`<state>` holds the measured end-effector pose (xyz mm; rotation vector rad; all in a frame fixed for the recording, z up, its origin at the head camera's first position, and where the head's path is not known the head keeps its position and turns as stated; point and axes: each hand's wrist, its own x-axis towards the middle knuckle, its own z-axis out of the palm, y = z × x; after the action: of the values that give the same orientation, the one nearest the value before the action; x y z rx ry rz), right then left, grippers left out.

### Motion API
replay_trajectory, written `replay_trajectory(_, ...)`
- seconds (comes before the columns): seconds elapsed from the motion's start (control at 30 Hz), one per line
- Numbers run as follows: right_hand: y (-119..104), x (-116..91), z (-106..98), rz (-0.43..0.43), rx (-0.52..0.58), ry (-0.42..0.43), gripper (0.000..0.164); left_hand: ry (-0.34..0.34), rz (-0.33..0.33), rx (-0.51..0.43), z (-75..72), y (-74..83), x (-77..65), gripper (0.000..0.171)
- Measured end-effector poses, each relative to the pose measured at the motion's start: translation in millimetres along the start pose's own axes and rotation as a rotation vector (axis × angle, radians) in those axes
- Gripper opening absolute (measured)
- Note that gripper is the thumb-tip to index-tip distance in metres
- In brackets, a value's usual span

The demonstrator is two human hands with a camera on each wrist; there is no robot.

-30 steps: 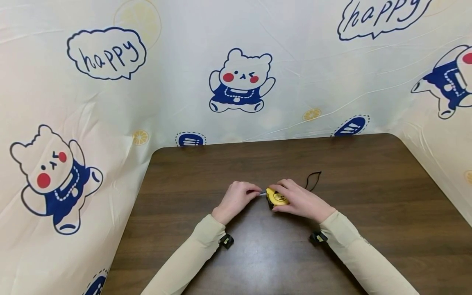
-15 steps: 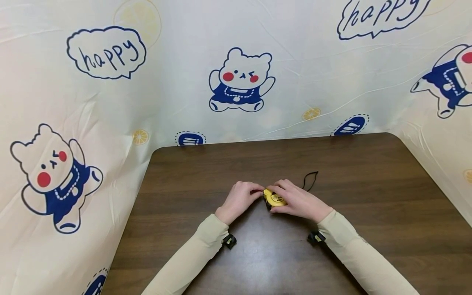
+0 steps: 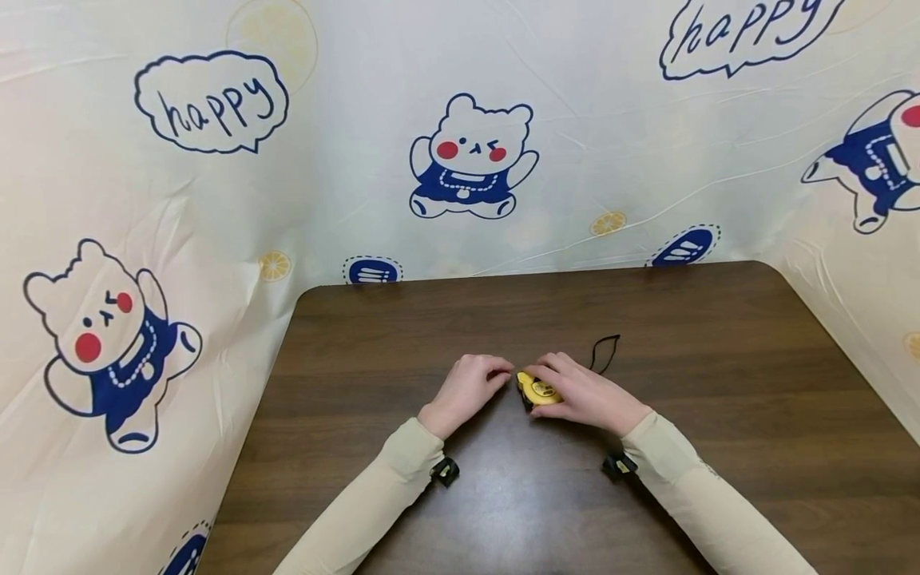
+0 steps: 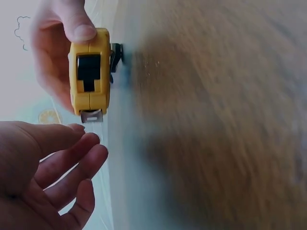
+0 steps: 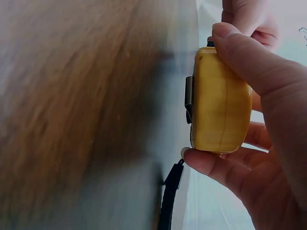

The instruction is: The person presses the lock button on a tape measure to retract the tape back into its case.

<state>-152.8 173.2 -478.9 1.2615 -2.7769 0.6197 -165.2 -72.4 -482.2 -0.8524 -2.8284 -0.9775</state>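
A yellow tape measure (image 3: 537, 390) is gripped by my right hand (image 3: 585, 395), thumb on one end of the case and fingers at the other, as the right wrist view shows. Its metal end hook (image 4: 91, 116) sits right at the mouth of the case, below a black lock button (image 4: 89, 69). Just left of the hook is my left hand (image 3: 467, 391), its fingers loosely bent and apart from the hook, with nothing between them. A metal belt clip (image 5: 189, 91) is on one face of the case. A black wrist strap (image 5: 168, 199) trails from the case.
The brown wooden table (image 3: 402, 327) has rounded far corners. Behind and at both sides hangs a pale cloth (image 3: 345, 160) printed with bears and lettering. Small black cameras (image 3: 445, 471) are worn at the wrists of both sleeves.
A short length of blade showed between my left fingers and the case; it has gone back in. The case moved left to my left fingertips, which have now come away from the hook.
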Motion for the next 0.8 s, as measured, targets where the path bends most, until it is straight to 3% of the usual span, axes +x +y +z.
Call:
replay_trajectory(0.37, 16, -19, -8, 0.083, -0.018, 0.006, 0.062, 0.004, -0.077, 0.026, -13.5, -17.9, -15.5, 0.015)
replay_trajectory(0.63, 42, -43, -16, 0.121, -0.032, 0.053, 0.063, 0.005, -0.166, 0.054, -30.6, -38.9, -36.8, 0.015)
replay_trajectory(0.8, 57, -57, -24, 0.187, -0.039, 0.071, 0.062, 0.013, -0.217, 0.064, -43.0, -51.0, -49.6, 0.015)
